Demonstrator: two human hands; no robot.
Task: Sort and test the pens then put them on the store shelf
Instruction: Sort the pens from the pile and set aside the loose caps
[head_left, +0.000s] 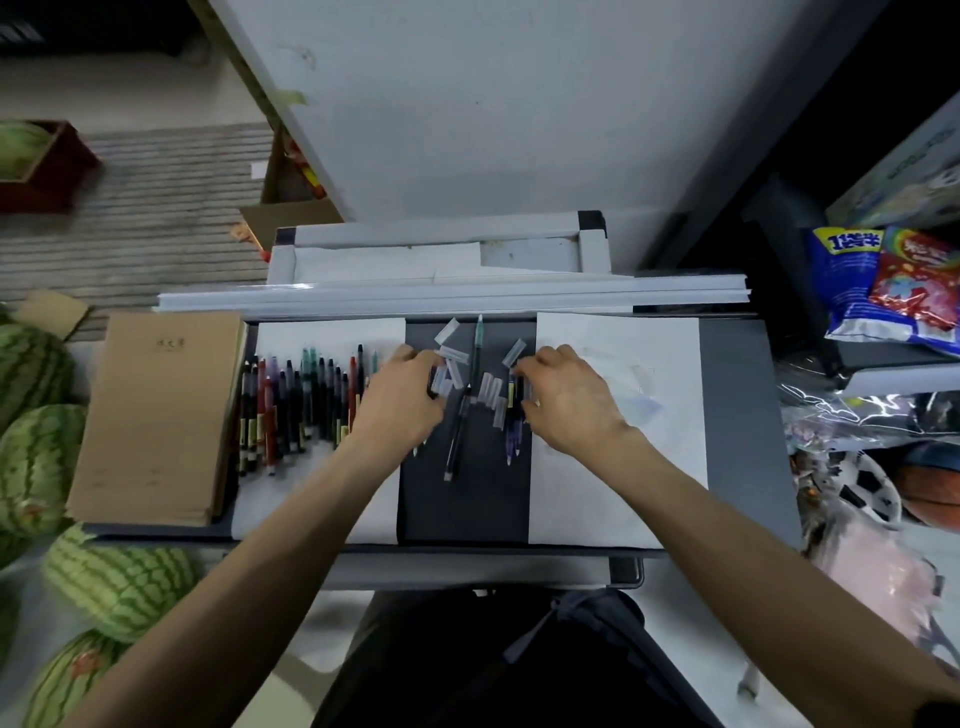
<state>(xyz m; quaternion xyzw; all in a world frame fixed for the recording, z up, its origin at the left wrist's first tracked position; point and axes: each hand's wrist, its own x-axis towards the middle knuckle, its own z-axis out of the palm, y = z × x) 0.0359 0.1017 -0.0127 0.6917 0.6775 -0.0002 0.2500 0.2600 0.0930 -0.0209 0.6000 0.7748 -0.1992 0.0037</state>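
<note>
Toward the counter's (737, 415) left edge, about sixteen pens (301, 405) lie in a row on paper (332, 332) — mid-counter, left hand (402, 400) and right hand (566, 400) curl over some ten clear plastic caps (491, 387); grips unclear.

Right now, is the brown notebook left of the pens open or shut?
Shut: the brown notebook lies flat, cover up, with only page edges visible along its side.

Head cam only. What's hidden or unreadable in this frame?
All head view:
- Left hand: whether it holds a clear cap is unclear, since its own back covers the fingers.
- Right hand: grip on the purple pens hidden likewise.
- Notebook cover writing: too small.
- Watermelons: cut by left edge.
</note>
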